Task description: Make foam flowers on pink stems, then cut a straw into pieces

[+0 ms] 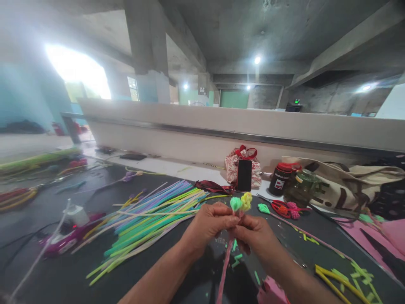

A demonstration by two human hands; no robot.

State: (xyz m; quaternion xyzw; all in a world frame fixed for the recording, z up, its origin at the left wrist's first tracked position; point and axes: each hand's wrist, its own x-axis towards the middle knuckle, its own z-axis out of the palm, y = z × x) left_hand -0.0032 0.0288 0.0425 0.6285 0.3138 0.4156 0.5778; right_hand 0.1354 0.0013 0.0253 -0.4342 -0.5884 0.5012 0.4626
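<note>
My left hand (212, 226) and my right hand (253, 234) meet at the middle, fingers pinched around the top of a pink fuzzy stem (225, 270). Above the fingertips stand a mint-green fuzzy bud (236, 204) and a yellow fuzzy bud (246, 201), side by side. The stem hangs down below my hands towards the bottom edge. Part of the stem is hidden behind the fingers. Small green cut pieces (237, 257) lie on the dark mat under my hands.
Colourful fuzzy sticks (152, 223) are piled left of centre. A purple device (69, 236) sits farther left. Behind my hands stand a phone (244, 175), a black jar (280, 179) and a glass jug (302, 190). Red-handled scissors (280, 208) and yellow sticks (340, 280) lie at right.
</note>
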